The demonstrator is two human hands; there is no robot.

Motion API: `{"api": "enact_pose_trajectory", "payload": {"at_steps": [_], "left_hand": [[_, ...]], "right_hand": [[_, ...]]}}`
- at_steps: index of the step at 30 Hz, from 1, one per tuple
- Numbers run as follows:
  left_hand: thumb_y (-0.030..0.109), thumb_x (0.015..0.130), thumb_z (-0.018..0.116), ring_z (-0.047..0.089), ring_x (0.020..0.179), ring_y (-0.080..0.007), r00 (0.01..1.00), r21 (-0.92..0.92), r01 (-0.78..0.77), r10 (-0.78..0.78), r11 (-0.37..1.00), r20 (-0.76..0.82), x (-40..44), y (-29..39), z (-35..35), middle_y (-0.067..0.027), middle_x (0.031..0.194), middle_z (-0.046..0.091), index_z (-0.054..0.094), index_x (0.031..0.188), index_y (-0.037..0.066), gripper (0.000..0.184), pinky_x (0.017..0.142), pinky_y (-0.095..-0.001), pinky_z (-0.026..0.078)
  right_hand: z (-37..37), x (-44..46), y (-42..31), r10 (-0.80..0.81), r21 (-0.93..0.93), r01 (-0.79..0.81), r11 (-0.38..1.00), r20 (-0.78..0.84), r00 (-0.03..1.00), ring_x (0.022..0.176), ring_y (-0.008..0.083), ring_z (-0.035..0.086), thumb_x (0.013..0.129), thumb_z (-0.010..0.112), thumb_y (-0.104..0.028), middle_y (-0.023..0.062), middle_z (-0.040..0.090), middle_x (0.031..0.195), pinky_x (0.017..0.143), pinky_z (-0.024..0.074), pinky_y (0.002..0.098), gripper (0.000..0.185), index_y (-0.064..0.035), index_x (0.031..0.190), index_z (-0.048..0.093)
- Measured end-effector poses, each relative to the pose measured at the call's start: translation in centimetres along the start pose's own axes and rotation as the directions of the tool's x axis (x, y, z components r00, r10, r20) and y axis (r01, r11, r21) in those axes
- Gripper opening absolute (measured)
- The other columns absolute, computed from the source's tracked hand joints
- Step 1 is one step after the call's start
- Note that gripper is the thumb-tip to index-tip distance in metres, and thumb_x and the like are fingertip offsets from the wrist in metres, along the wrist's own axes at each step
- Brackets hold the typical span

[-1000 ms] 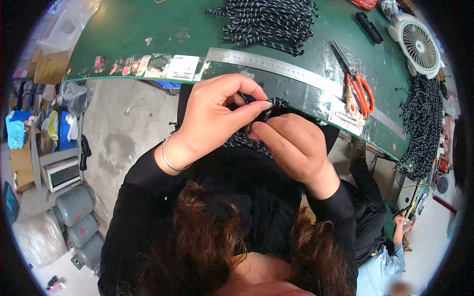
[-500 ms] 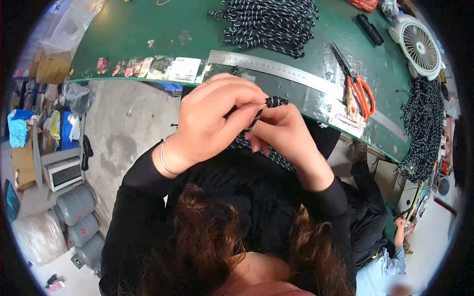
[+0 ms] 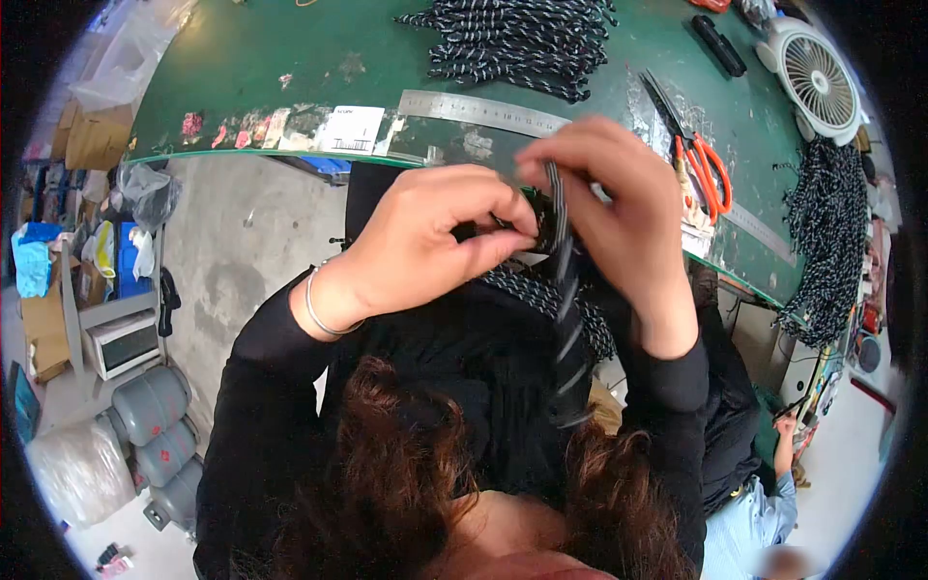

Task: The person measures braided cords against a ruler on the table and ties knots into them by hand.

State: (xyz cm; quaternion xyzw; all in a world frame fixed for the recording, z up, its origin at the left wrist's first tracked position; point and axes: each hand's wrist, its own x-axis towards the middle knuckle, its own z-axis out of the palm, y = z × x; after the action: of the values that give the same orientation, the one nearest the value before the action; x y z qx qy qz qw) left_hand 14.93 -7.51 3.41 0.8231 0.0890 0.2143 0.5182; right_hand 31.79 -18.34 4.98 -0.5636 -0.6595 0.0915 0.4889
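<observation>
My left hand [image 3: 440, 237], with a thin bangle at its wrist, is closed in a pinch over my lap at the table's front edge. Dark cord shows at its fingertips. To its right and slightly higher, my right hand [image 3: 623, 208] is bent around a black cord with pale flecks [image 3: 568, 338]; its fingertips are blurred. The cord hangs from there toward my lap, smeared by motion. Between the hands lies a dark stretch of cord whose shape I cannot make out. More flecked cords [image 3: 527, 290] lie across my lap below.
On the green table [image 3: 261, 68] are a pile of cords [image 3: 522, 43], a steel ruler [image 3: 474, 109], orange-handled scissors [image 3: 710, 179], a black object [image 3: 718, 45] and a white fan [image 3: 822, 82]. A cord bundle [image 3: 826, 242] hangs at right. Another person [image 3: 749, 532] is at lower right.
My right hand has moved up and right, away from close beside the left, drawing the cord into a long hanging length. My left hand has shifted slightly right and down, still pinched.
</observation>
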Motion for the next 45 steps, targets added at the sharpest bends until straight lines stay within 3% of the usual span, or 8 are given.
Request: {"api": "enact_pose_trajectory", "payload": {"at_steps": [10,13,22,26,29,35,38,45], "left_hand": [[-0.01,0.074,0.07,0.062,0.076,-0.0162,0.912,0.194,-0.228,0.279,0.954,-0.299,-0.1,-0.9,0.2,-0.0088,0.092,0.071,0.068,0.091,0.0,0.02,0.07,-0.0252,0.049],[-0.008,0.075,0.069,0.06,0.071,-0.0133,0.947,-0.083,0.012,-0.038,0.996,-0.32,-0.4,-1.0,0.7,-0.0059,0.085,0.069,0.068,0.088,-0.001,0.015,0.065,-0.0242,0.049],[-0.011,0.075,0.069,0.062,0.076,-0.0166,0.997,-0.025,0.067,-0.068,0.997,-0.032,-0.1,-0.4,-0.4,-0.0086,0.093,0.071,0.068,0.09,-0.001,0.017,0.068,-0.024,0.049],[-0.01,0.076,0.069,0.062,0.074,-0.0159,0.984,0.103,-0.172,0.176,0.98,-0.028,0.6,0.1,-0.5,-0.0077,0.091,0.07,0.069,0.088,-0.001,0.015,0.066,-0.0235,0.049],[-0.006,0.076,0.069,0.061,0.07,-0.0135,0.826,0.521,-0.38,0.534,0.765,-0.182,0.6,0.4,-0.3,-0.0058,0.084,0.069,0.069,0.086,0.002,0.013,0.064,-0.0246,0.049],[-0.007,0.076,0.069,0.062,0.071,-0.0133,0.927,0.143,-0.134,0.175,0.981,-0.332,-0.2,-0.8,0.0,-0.0071,0.083,0.069,0.069,0.086,0.001,0.013,0.064,-0.0249,0.049],[-0.007,0.076,0.068,0.062,0.072,-0.0128,0.933,-0.187,0.136,-0.189,0.973,-0.306,-0.4,-0.6,0.2,-0.0074,0.085,0.069,0.069,0.086,0.0,0.013,0.064,-0.0245,0.049],[-0.012,0.075,0.069,0.06,0.072,-0.0144,0.92,-0.275,0.366,-0.391,0.889,-0.041,-0.2,0.1,-0.7,-0.0112,0.094,0.07,0.068,0.094,-0.001,0.022,0.067,-0.0229,0.05]], "right_hand": [[3.2,-2.4,0.0,0.62,0.49,-0.846,0.21,0.602,0.503,0.058,0.0111,0.055,0.083,0.067,0.0,0.0043,0.065,0.074,0.048,0.0411,0.0209,0.007,-0.0013,0.089,0.07],[3.6,-3.9,-1.6,0.389,0.012,-0.39,0.921,0.022,0.921,0.06,0.0138,0.057,0.08,0.069,0.001,0.0071,0.064,0.075,0.05,0.0423,0.0224,0.008,-0.0009,0.088,0.07],[0.2,0.1,0.4,-0.186,-0.073,0.182,0.981,-0.048,0.981,0.067,0.0168,0.057,0.079,0.068,0.004,0.0082,0.063,0.082,0.056,0.0453,0.0245,0.007,0.0016,0.086,0.068],[0.6,0.7,2.3,0.348,0.28,-0.376,0.883,0.145,0.926,0.067,0.0162,0.058,0.081,0.068,0.001,0.0075,0.065,0.081,0.056,0.0461,0.0244,0.007,0.0019,0.087,0.068],[3.2,-0.3,3.5,0.66,0.704,-0.71,0.017,0.525,0.537,0.065,0.0162,0.058,0.081,0.069,-0.002,0.0071,0.065,0.08,0.055,0.0454,0.0253,0.006,0.0015,0.086,0.069],[3.5,-1.4,-0.4,0.735,0.352,-0.906,0.235,0.546,0.403,0.063,0.0115,0.055,0.083,0.069,-0.001,0.0023,0.065,0.078,0.055,0.0442,0.0243,0.009,0.0006,0.092,0.069],[4.5,-3.1,-0.5,0.297,0.028,-0.296,0.955,-0.05,0.953,0.06,0.0125,0.056,0.083,0.071,-0.005,0.0043,0.064,0.075,0.051,0.0433,0.0218,0.005,0.0006,0.084,0.07],[1.8,-0.7,0.6,-0.282,-0.11,0.271,0.956,-0.102,0.954,0.053,0.0136,0.055,0.087,0.068,-0.005,0.0053,0.063,0.068,0.047,0.0431,0.0194,0.007,0.0012,0.088,0.07]]}}
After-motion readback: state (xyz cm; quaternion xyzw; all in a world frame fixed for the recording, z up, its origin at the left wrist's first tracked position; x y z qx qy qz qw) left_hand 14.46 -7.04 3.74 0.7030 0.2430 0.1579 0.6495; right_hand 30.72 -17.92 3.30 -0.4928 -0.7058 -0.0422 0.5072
